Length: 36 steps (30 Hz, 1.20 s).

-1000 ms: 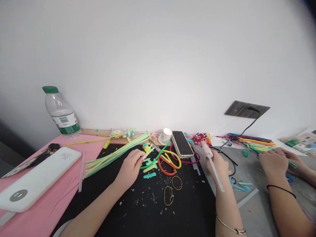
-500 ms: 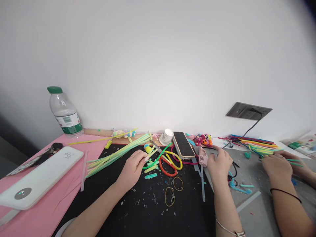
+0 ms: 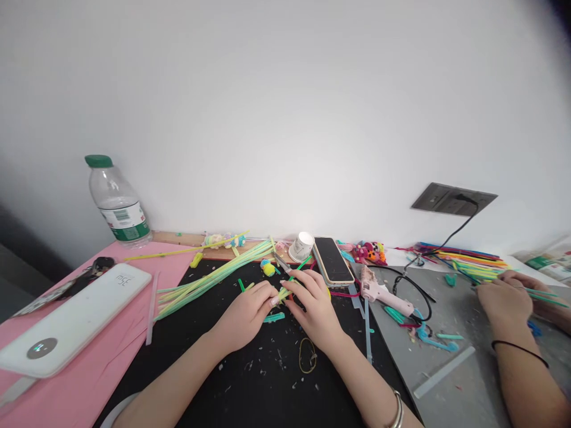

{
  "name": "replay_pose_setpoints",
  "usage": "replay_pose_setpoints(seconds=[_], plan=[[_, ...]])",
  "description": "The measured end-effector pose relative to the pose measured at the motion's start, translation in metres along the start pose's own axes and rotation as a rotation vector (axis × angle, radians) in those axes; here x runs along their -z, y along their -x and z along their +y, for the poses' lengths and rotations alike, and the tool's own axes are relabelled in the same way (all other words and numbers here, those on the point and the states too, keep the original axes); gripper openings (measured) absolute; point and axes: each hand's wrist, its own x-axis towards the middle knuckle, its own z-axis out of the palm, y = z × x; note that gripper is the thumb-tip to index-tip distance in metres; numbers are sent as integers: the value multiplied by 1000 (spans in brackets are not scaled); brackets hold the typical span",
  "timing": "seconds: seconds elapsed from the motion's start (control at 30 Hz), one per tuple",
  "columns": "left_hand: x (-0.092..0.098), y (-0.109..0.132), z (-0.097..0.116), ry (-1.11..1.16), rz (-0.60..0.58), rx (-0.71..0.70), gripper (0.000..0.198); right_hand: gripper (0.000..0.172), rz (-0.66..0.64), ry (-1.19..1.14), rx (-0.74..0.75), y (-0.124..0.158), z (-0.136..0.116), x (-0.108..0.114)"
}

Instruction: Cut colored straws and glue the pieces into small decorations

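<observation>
In the middle of the black mat, my two hands meet fingertip to fingertip. My left hand (image 3: 252,310) is closed in a pinch beside a short, pale yellow-green pipe cleaner (image 3: 284,292). My right hand (image 3: 316,306) has its fingers bent onto the same piece from the other side; my fingers partly cover it. Bright green pipe cleaner (image 3: 241,285) sticks out behind my left hand. Scissors (image 3: 281,263) lie just beyond, their handles mostly hidden under my right hand. A small yellow and blue figure (image 3: 267,267) lies nearby, and a turquoise piece (image 3: 273,318) is below my fingers.
Long pale green pipe cleaners (image 3: 214,278) lie to the left, near a power bank (image 3: 84,321) and a bottle (image 3: 119,208). A paper cup (image 3: 301,246), phone (image 3: 332,261) and pink glue gun (image 3: 386,297) stand or lie rightward. Another person's hands (image 3: 506,300) work at far right.
My right hand has let go of the pink glue gun, which now lies on the table, and has moved left to meet my left hand. My left hand has shifted slightly.
</observation>
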Motion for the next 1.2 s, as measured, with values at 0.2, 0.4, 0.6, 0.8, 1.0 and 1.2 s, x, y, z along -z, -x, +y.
replay_pose_setpoints(seconds=[0.2, 0.4, 0.6, 0.8, 1.0, 1.2], plan=[[-2, -1, -2, 7, -10, 28, 28, 22, 30, -49, -21, 2, 2, -3], [-3, -1, -2, 5, -12, 42, 27, 17, 24, -84, -56, 1, 2, -3], [-2, -2, -1, 7, -17, 62, 27, 11, 17, -129, -81, 1, 2, -3], [-3, -1, -3, -6, -13, 60, 27, 10, 8, -149, -87, 2, 3, -5], [-3, -1, -5, -32, -3, 79, 22, 9, 20, -131, -92, 3, 5, -6], [-2, 0, -6, -105, 3, 60, 15, 9, 35, -128, -93, 3, 4, -7]])
